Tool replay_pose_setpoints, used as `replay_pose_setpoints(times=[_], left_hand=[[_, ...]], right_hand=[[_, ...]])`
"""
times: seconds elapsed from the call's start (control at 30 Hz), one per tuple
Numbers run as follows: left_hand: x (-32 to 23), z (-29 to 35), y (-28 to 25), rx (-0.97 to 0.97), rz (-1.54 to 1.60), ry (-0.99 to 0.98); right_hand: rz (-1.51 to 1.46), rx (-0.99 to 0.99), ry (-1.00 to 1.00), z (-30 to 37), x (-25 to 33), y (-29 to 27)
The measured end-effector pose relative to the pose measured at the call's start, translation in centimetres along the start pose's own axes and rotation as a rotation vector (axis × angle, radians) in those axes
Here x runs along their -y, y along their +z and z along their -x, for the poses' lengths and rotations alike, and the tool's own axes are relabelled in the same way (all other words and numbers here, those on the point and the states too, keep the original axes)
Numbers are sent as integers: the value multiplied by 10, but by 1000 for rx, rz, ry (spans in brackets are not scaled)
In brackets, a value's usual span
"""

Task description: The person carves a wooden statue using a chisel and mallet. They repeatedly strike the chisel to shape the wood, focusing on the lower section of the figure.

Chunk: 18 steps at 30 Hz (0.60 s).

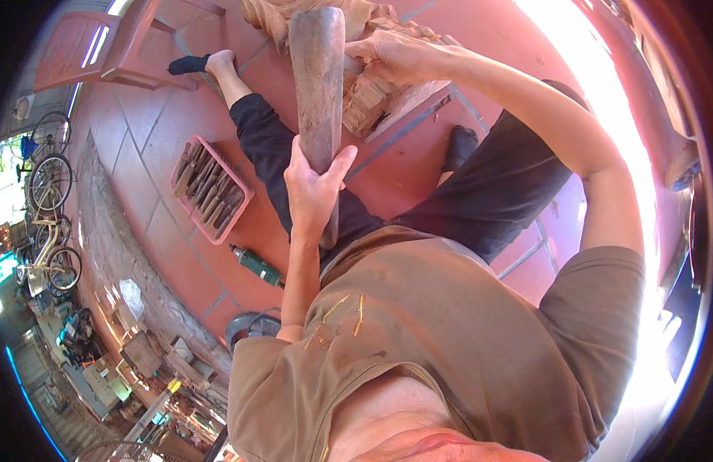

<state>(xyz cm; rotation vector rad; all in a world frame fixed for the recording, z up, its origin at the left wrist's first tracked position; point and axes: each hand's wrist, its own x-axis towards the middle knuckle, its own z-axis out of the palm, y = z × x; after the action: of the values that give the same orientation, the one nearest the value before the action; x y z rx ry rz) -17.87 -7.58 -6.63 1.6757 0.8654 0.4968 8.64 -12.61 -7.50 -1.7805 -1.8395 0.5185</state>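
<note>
Mallet (318, 85), thick round wooden club, dark and worn smooth; looks heavy, stiff, solid. Left hand (314, 185) wrapped tight round its lower end, grip closed on the shaft, head raised toward the carving. Best held low on the narrower end, as now; polished surface probably slick. Right hand (395, 55) clamped on pale carved wood block (372, 100) lying on the red tiled floor (179, 115) between the legs; whether a chisel sits inside that grip, cannot tell. Carved detail likely brittle at edges. Pink tray of chisels (212, 189) just left of the knee, green power tool (256, 266) nearer. Red plastic chair (102, 46) beyond the foot, bicycles (48, 181) far left.
</note>
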Motion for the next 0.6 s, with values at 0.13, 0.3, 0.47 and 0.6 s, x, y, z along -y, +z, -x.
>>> replay_pose_setpoints(times=[0.13,0.3,0.47,0.6], left_hand=[[4,0,-4,0,71,0],[2,-1,-7,-40,190,47],[2,1,-3,-17,247,60],[-2,4,-1,-12,212,54]], right_hand=[[87,-46,105,0,-9,-5],[-87,-43,153,0,-15,-11],[-60,7,197,-1,-11,-4],[13,57,248,1,6,-11]])
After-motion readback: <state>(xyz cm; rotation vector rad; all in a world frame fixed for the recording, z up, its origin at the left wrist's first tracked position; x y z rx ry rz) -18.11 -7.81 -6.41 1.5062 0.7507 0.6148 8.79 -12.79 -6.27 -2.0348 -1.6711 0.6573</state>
